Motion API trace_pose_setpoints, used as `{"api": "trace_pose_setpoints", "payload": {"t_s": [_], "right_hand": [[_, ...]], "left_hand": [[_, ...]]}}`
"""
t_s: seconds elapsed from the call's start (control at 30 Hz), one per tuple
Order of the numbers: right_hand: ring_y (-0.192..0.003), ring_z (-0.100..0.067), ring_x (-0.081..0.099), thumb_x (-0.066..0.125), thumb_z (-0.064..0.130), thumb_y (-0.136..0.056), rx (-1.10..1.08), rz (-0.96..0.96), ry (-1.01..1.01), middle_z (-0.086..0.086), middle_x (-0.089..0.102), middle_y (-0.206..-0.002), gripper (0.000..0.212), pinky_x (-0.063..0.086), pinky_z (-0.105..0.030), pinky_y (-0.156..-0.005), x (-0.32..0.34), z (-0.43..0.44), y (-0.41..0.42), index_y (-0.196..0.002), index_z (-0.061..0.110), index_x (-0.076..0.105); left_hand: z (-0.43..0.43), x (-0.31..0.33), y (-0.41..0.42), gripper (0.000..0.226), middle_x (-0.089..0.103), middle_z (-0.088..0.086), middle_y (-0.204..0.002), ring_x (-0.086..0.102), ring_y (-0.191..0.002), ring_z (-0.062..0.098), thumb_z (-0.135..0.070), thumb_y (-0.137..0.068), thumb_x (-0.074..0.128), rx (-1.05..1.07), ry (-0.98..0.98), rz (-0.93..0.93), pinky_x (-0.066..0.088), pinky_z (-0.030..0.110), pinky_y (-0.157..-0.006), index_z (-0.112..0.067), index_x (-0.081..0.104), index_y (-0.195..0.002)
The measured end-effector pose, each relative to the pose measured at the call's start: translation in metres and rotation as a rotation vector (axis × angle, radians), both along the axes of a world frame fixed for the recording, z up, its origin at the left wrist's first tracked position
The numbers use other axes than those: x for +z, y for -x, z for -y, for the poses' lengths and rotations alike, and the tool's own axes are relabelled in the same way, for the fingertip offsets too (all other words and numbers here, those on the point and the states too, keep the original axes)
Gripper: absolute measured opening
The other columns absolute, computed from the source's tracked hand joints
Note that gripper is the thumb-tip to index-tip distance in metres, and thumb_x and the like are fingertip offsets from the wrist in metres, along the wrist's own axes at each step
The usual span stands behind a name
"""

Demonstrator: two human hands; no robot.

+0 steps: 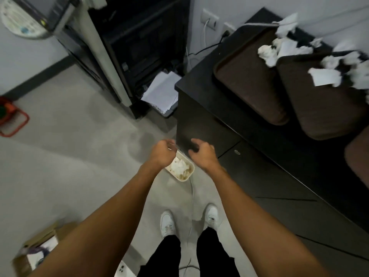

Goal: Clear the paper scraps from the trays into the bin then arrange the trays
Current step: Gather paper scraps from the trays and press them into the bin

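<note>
A small cream bin [186, 173] stands on the floor against the black cabinet, with white paper scraps [179, 166] inside. My left hand [162, 153] hovers over its left end with fingers curled; a pale sliver shows at the fingertips, and whether it is held is unclear. Just right of the bin, my right hand [201, 155] hangs with its fingers loosely apart and nothing in it. On the cabinet top lie brown trays: one [249, 80], a second [319, 108] beside it and a third [359, 160] at the frame's edge. Crumpled scraps [268, 53] and a torn sheet [325, 76] rest on the far ends of the first two trays.
The black cabinet [249, 176] fills the right side. A dark copier [139, 47] with loose sheets [161, 90] at its base stands ahead. A thin cable [192, 196] runs along the floor between my shoes. A cardboard box [36, 250] sits at the lower left, a red item [12, 118] at the left edge.
</note>
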State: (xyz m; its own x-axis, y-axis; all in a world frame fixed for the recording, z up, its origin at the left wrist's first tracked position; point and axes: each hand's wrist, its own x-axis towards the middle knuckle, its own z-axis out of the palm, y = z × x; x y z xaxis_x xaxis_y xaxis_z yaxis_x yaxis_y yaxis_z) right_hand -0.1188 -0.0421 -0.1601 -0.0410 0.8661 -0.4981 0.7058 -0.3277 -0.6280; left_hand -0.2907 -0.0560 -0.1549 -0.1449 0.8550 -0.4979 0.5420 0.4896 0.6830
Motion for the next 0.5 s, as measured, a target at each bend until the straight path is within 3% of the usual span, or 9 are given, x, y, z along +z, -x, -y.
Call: {"api": "trace_pose_setpoints", "payload": {"t_s": [0.1, 0.27, 0.5], "right_hand": [[-0.123, -0.016, 0.065, 0.071, 0.023, -0.09, -0.046, -0.067, -0.087, -0.001, 0.068, -0.134, 0.053, 0.046, -0.032, -0.113, 0.05, 0.008, -0.015, -0.142, 0.022, 0.061], [-0.103, -0.008, 0.068, 0.071, 0.022, -0.092, -0.14, -0.111, -0.282, 0.003, 0.073, -0.121, 0.045, 0.054, -0.03, -0.103, 0.125, 0.016, -0.054, -0.136, 0.021, 0.065], [-0.109, -0.007, 0.065, 0.073, 0.022, -0.093, -0.296, -0.099, -0.48, 0.006, 0.069, -0.124, 0.046, 0.05, -0.023, -0.098, 0.205, 0.026, -0.141, -0.138, 0.021, 0.063]], "left_hand": [[0.002, 0.049, -0.014, 0.026, 0.07, 0.0, -0.102, 0.067, -0.1, 0.02, -0.008, -0.096, 0.06, -0.02, -0.068, 0.035, 0.048, 0.026, -0.087, -0.014, 0.063, -0.12], [-0.005, 0.117, -0.048, 0.027, 0.071, -0.004, -0.097, 0.067, -0.095, 0.013, -0.014, -0.095, 0.065, -0.09, -0.258, 0.075, 0.053, 0.029, -0.095, -0.018, 0.064, -0.121], [-0.034, 0.193, -0.13, 0.033, 0.07, -0.004, -0.105, 0.065, -0.096, 0.009, -0.021, -0.096, 0.067, -0.286, -0.429, 0.117, 0.047, 0.021, -0.087, -0.021, 0.062, -0.129]]}}
